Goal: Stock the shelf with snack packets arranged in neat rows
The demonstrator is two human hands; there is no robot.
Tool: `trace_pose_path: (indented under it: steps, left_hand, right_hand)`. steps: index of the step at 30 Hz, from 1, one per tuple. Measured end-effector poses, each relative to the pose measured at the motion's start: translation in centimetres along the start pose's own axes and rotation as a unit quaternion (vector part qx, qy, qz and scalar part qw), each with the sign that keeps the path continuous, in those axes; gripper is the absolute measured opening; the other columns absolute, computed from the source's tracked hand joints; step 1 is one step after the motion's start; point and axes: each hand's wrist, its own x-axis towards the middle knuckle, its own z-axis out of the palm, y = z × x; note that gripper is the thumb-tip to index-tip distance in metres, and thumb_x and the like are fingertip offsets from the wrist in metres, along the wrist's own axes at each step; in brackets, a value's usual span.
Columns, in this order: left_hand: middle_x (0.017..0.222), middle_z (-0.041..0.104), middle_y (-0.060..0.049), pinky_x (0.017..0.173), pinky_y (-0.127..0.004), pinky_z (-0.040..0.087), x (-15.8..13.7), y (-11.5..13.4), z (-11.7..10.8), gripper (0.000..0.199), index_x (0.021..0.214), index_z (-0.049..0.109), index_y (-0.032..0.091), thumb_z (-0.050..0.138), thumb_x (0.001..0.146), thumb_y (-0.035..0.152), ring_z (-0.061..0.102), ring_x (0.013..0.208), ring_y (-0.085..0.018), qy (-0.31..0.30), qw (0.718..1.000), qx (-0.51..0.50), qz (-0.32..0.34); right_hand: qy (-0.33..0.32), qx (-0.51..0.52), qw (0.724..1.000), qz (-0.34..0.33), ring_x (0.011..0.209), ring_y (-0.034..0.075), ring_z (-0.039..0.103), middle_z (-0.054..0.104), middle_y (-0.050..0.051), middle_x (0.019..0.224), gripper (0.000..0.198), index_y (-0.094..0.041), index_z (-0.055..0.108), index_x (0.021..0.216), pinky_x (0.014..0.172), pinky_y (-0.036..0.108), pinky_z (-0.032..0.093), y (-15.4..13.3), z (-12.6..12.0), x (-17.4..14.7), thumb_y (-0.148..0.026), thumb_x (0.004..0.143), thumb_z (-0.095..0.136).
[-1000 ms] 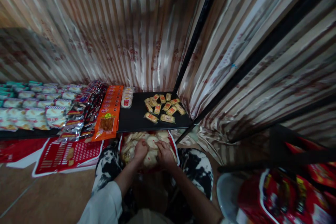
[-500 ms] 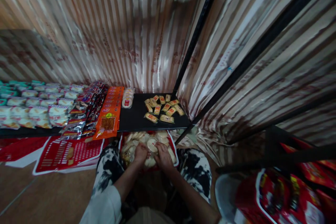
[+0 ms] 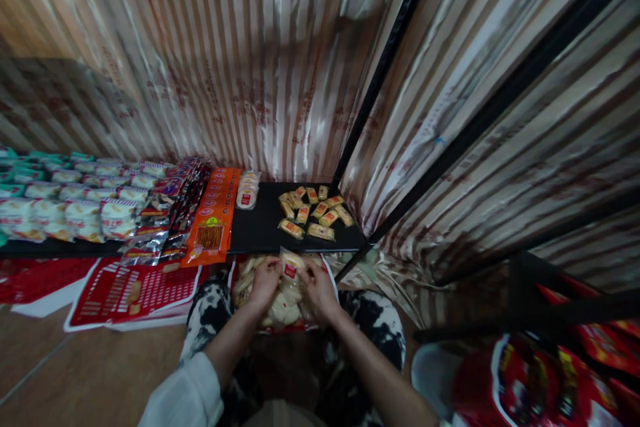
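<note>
Between both hands is a clear packet [image 3: 290,265] of pale crackers with a small red label, raised above a red basket [image 3: 332,278]. My left hand [image 3: 265,282] pinches the packet's left side, and my right hand [image 3: 319,292] closes on its right side. Under them, the basket is full of pale round crackers [image 3: 285,305] in clear wrapping. It sits between my knees, against the front of a black shelf [image 3: 257,230].
On the shelf lie a packet of round crackers [image 3: 248,189], small yellow-wrapped snacks [image 3: 320,231], an orange bag [image 3: 213,217] and rows of white packs [image 3: 83,217]. A red basket [image 3: 143,290] is at left. Black posts [image 3: 415,193] and a red container [image 3: 480,373] are at right.
My hands have lifted the packet out of the pile, upright, and its red label now faces me. The view has shifted slightly.
</note>
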Motion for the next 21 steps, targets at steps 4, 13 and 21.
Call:
trace_pose_path:
  steps: [4,13,21]
  left_hand:
    - [0.08,0.067,-0.004,0.058,-0.022,0.047,0.3,0.1,-1.3,0.015,0.085,0.062,0.016,0.058,0.071,0.02,0.062,0.071,-0.014,0.028,0.999,0.019,0.006]
    - [0.082,0.07,-0.003,0.068,-0.022,0.047,1.7,-0.5,-3.5,0.019,0.088,0.065,0.018,0.062,0.069,0.02,0.063,0.078,-0.015,-0.001,0.993,0.117,0.016]
    - [0.071,0.065,0.001,0.059,-0.019,0.044,4.5,0.8,-5.1,0.019,0.092,0.061,0.016,0.056,0.074,0.023,0.06,0.066,-0.012,0.073,0.993,0.091,0.014]
  right_hand:
    - [-0.021,0.075,0.996,0.048,0.078,0.02,0.063,0.068,0.004,0.085,0.027,-0.021,0.059,0.1,0.07,0.031,0.049,-0.4,0.2,1.4,-0.039,0.081,0.052]
    - [-0.063,0.227,0.969,0.069,0.069,0.016,0.059,0.064,0.001,0.077,0.028,-0.02,0.052,0.082,0.062,0.026,0.047,-2.1,1.9,3.8,-0.044,0.071,0.059]
    - [-0.087,0.261,0.959,0.075,0.054,0.011,0.053,0.057,-0.004,0.061,0.023,-0.019,0.053,0.075,0.051,0.022,0.042,-4.0,4.8,8.0,-0.037,0.064,0.063]
